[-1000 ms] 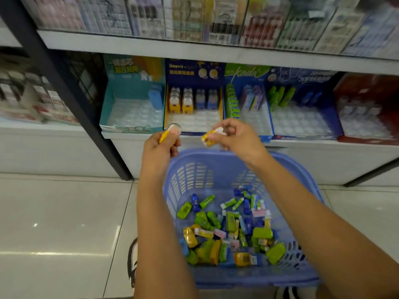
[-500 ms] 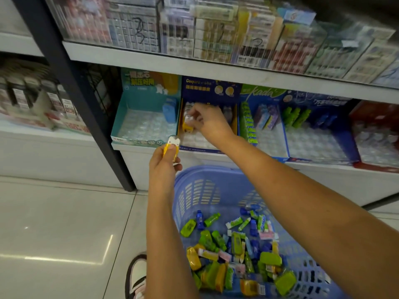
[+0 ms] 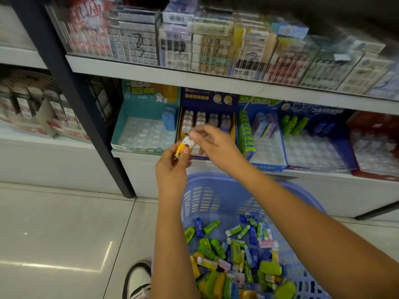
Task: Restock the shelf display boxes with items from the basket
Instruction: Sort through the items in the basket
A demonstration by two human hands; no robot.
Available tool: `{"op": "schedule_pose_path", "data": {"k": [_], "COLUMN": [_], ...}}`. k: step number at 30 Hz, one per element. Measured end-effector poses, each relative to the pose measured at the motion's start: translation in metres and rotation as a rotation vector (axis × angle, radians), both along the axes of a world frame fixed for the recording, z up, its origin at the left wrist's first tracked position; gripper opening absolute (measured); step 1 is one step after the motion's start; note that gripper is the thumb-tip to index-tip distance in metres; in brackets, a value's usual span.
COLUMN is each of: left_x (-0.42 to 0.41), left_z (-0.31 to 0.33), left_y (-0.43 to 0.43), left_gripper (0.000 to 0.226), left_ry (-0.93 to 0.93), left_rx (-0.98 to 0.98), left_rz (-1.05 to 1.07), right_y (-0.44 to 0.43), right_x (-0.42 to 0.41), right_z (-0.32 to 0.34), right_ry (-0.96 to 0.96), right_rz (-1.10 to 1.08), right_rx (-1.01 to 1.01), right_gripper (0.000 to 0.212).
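Basket (image 3: 200,201), lavender plastic, is sitting on the floor just in front of the lower shelf (image 3: 336,190), holding a loose pile of small mixed items (image 3: 226,255) in green, blue, yellow and pink.

Both hands are hovering above the basket's far rim, at the shelf's front edge. Left hand (image 3: 172,169) is gripping a yellow-and-white item (image 3: 183,147) upright between thumb and curled fingers. Right hand (image 3: 218,145) is reaching in from the right with fingers curled, fingertips meeting at the item's white top. Motion blur, so I cannot tell whether it is actually pinching it or just touching it.

Five display boxes are standing side by side along the shelf's front edge:
- Teal box (image 3: 116,134) is sitting at the left end, with one blue item (image 3: 169,120) in its back right corner.
- Dark blue box (image 3: 207,98) is sitting directly behind the hands, with a row of pale items (image 3: 205,119) along its back wall.
- Green-and-blue box (image 3: 267,168) is holding green items (image 3: 245,130) along its left wall and purple ones (image 3: 264,126) at the back.
- Blue box (image 3: 313,108) is showing green bottles (image 3: 295,124) and a few blue pieces (image 3: 323,128) at the back.
- Red box (image 3: 354,124) is sitting at the right end, its contents too blurred to read.

Upper shelf (image 3: 151,76) is carrying clear packaged goods (image 3: 133,39). One shoe (image 3: 138,281) is showing at the bottom edge, left of the basket.
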State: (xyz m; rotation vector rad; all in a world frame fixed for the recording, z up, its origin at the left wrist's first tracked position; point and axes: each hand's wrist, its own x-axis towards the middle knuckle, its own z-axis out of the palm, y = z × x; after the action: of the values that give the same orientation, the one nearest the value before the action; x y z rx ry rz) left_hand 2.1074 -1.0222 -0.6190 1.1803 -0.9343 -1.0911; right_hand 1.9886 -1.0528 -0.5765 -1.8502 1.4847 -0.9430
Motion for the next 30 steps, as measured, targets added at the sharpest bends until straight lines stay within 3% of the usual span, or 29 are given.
{"op": "schedule_pose_path", "data": {"k": [2, 5, 8, 11, 25, 30], "left_x": [-0.008, -0.02, -0.025, -0.024, -0.021, -0.017], "left_z": [0.004, 0.004, -0.002, -0.007, -0.011, -0.004], "left_y": [-0.001, 0.001, -0.001, -0.003, -0.01, 0.0], "left_gripper": [0.03, 0.051, 0.055, 0.047, 0.047, 0.029], "left_ry": [-0.094, -0.377, -0.76, -0.95, -0.938, -0.741], "left_rx": [-0.053, -0.122, -0.162, -0.113, -0.071, -0.143], "left_rz": [-0.035, -0.101, -0.193, -0.295, -0.354, -0.229], "right_y": [0.007, -0.003, -0.022, -0.037, -0.062, -0.043], "right_x": [-0.007, -0.019, -0.03, -0.031, -0.013, -0.02], "right_z": [-0.001, 0.0, -0.001, -0.004, 0.01, 0.032], "right_ry": [-0.086, -0.094, 0.013, 0.189, 0.662, 0.672], "right_rz": [0.019, -0.054, -0.177, -0.122, 0.02, 0.026], "right_rx": [0.048, -0.042, -0.148, -0.16, 0.057, 0.083], "right_gripper": [0.012, 0.016, 0.019, 0.021, 0.024, 0.025]}}
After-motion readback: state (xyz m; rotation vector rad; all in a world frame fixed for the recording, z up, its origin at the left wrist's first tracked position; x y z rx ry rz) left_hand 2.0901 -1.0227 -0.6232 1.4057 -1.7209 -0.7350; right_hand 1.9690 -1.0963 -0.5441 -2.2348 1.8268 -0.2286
